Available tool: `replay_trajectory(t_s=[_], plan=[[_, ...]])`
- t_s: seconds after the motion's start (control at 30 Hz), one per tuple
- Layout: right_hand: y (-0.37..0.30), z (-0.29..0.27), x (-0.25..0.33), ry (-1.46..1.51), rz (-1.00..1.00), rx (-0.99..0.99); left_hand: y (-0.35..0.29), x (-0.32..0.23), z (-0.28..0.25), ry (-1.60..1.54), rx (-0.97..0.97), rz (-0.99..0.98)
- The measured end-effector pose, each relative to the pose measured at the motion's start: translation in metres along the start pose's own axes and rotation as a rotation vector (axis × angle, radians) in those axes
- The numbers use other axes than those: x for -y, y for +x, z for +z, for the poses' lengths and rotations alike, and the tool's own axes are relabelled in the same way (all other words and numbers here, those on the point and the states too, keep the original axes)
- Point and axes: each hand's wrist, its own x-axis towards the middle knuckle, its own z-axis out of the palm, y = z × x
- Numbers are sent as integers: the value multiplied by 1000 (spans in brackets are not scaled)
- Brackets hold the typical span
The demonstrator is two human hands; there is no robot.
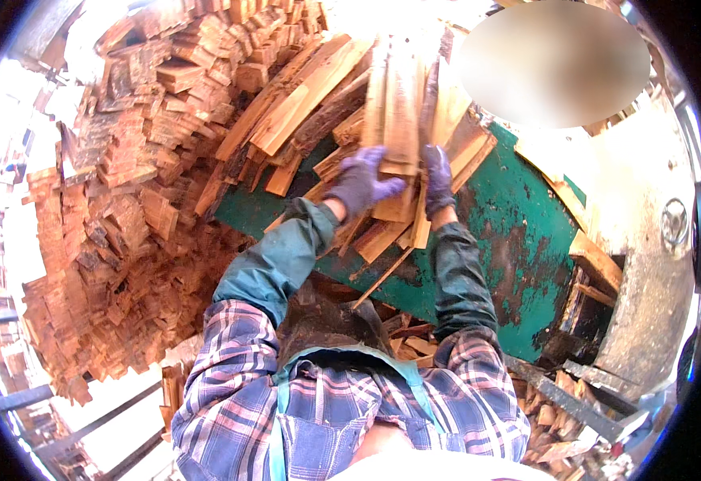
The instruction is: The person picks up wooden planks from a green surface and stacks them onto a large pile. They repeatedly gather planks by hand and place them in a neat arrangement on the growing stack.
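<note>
Both hands wear purple-and-dark work gloves. My left hand (360,184) is at the left side of the near ends of several wooden planks (402,120), its fingers curled and its thumb pointing inward. My right hand (438,175) presses along the right side of the same planks, fingers pointing away from me. The planks lie lengthwise between the hands, over a pile of other boards (382,238) on a green metal table (519,232) with worn paint. The planks' far ends fade into glare.
A tall stack of cut wood pieces (118,264) fills the left side. Loose boards (310,96) lean at the table's far left. More offcuts (595,260) lie by the table's right edge, beside a pale curved surface (647,313). Wood scraps (559,417) are below right.
</note>
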Motion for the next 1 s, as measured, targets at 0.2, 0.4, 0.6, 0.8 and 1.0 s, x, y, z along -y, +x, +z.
replay_trajectory(t_s=[0.2, 0.4, 0.6, 0.8, 1.0], plan=[[-12, -20, 15, 97, 32, 213, 32, 18, -69, -279, 193, 52], [5, -1, 3, 102, 137, -67, 32, 126, -161, 872, 585, -379], [-3, 36, 10, 165, 104, 14, 44, 184, -163, 380, 126, -170], [-23, 94, 22, -744, 133, -94, 44, 194, -189, -1099, 112, -392], [-27, 99, 15, -789, 108, -130, 27, 161, -177, -1550, 68, -536]])
